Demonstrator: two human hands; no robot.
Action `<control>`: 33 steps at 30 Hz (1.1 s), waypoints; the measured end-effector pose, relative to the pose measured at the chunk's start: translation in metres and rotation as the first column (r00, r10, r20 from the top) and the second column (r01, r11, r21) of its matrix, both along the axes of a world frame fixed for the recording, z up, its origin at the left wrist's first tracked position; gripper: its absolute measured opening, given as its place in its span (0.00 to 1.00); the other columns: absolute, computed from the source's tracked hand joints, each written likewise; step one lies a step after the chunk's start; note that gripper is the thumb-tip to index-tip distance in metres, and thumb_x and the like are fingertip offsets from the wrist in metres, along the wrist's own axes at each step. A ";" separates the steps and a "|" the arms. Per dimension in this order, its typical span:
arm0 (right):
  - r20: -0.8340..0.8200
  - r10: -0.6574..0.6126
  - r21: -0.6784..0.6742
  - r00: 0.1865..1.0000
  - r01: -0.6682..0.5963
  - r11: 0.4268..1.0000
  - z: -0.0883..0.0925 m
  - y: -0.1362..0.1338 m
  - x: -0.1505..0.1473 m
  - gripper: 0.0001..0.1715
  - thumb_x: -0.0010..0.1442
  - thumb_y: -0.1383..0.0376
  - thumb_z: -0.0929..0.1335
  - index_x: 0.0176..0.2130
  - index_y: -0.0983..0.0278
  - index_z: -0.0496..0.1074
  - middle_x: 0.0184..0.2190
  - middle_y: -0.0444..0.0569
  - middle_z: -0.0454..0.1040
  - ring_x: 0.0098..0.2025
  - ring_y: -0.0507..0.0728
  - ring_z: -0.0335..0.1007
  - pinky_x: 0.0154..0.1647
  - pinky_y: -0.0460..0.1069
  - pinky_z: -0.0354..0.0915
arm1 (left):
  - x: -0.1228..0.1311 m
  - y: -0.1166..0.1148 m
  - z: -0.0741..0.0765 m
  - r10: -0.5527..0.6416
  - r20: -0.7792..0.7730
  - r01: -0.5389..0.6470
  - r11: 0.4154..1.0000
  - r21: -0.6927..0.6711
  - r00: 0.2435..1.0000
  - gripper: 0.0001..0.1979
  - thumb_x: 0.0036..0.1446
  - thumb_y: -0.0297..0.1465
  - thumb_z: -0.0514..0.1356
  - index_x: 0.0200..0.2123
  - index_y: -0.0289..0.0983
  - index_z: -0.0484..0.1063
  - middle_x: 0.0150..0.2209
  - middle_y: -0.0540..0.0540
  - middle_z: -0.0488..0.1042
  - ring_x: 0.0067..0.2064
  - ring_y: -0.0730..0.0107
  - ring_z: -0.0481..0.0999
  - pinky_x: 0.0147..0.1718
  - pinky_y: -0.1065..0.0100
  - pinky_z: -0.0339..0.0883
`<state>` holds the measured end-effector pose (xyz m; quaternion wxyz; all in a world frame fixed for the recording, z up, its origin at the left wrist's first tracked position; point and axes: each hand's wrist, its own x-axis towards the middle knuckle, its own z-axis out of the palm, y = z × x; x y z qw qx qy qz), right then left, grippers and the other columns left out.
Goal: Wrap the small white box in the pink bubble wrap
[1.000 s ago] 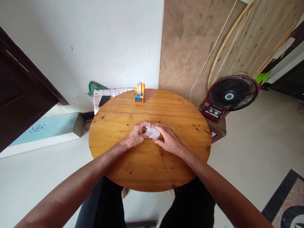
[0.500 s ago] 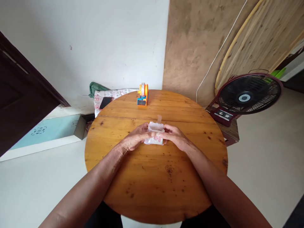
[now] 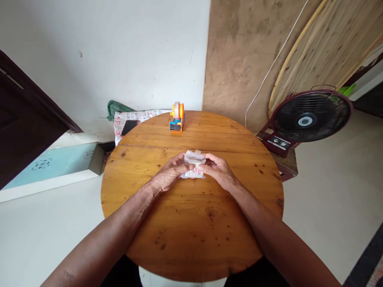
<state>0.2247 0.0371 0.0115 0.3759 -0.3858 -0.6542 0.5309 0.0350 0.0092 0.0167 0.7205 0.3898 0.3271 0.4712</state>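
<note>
A small clear plastic packet with pink print is held between both my hands just above the middle of the round wooden table. My left hand grips its left side with curled fingers. My right hand pinches its right side, and a strip of tape lies folded over the packet's top. An orange and blue tape dispenser stands at the table's far edge, well beyond both hands.
A dark red floor fan sits to the right of the table. Wooden boards lean on the wall behind it. A printed sack with a black phone on it lies at the far left, beside a pale blue panel.
The packet was flat and crumpled under my fingers a second ago; both hands now hold it up. The tape strip that stood up half a second ago is folded down.
</note>
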 end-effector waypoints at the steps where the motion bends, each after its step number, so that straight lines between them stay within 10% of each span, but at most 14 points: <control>1: -0.002 -0.003 0.006 1.000 0.003 1.000 -0.001 0.000 0.001 0.23 0.51 0.56 0.74 0.44 0.63 0.73 0.36 0.46 0.77 0.40 0.56 0.73 0.43 0.51 0.69 | 0.000 0.000 0.001 -0.010 0.003 0.010 1.000 0.001 1.000 0.23 0.44 0.30 0.71 0.46 0.35 0.73 0.45 0.42 0.79 0.42 0.62 0.79 0.43 0.64 0.69; 19: 0.125 -0.130 0.498 0.984 0.051 0.866 0.009 -0.009 0.004 0.09 0.57 0.61 0.71 0.39 0.61 0.77 0.40 0.49 0.75 0.42 0.55 0.72 0.45 0.50 0.67 | 0.002 0.000 -0.006 0.061 -0.041 -0.060 0.998 0.021 0.997 0.19 0.43 0.32 0.72 0.40 0.35 0.77 0.37 0.46 0.80 0.34 0.68 0.78 0.35 0.66 0.72; 33: 0.127 -0.146 0.562 0.981 0.050 0.825 0.008 -0.013 0.003 0.13 0.59 0.63 0.70 0.45 0.59 0.76 0.41 0.49 0.76 0.42 0.55 0.73 0.44 0.50 0.70 | 0.002 -0.002 -0.006 0.042 -0.018 -0.042 0.998 0.041 0.999 0.17 0.46 0.33 0.71 0.40 0.35 0.76 0.38 0.45 0.80 0.35 0.66 0.79 0.34 0.66 0.74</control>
